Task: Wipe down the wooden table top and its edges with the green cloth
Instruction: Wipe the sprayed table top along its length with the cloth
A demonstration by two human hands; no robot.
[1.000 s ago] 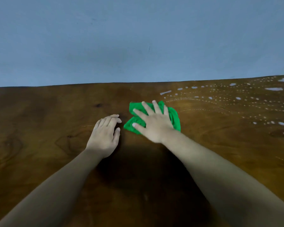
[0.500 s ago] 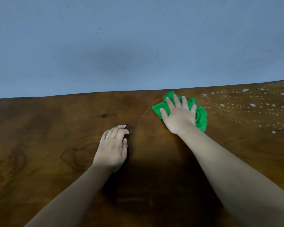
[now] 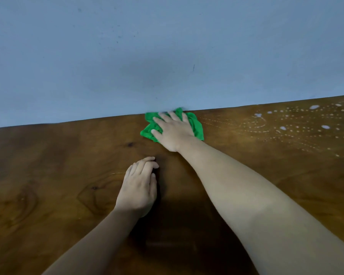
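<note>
At the far edge of the wooden table top (image 3: 48, 175), hard against the blue-grey wall (image 3: 167, 56): the green cloth (image 3: 197, 127), bunched and crumpled, far tip touching the wall line. Presses down on it with the right hand (image 3: 175, 133), palm flat, fingers straight and spread, pointing far and slightly left, none curled round the fabric; green showing on both the left and right of the hand. Rests the left hand (image 3: 137, 191) nearer and a little to the left, apart from the cloth, palm down on bare wood, fingers together and loosely bent, holding nothing. Right of the cloth, across the far right of the top: white drops (image 3: 314, 107) and dotted trails of liquid, stopping short of the cloth. Small dark knot (image 3: 130, 144) in the grain, near and left of the cloth. Dark shadow (image 3: 179, 225) on the near wood, just right of the left hand.
</note>
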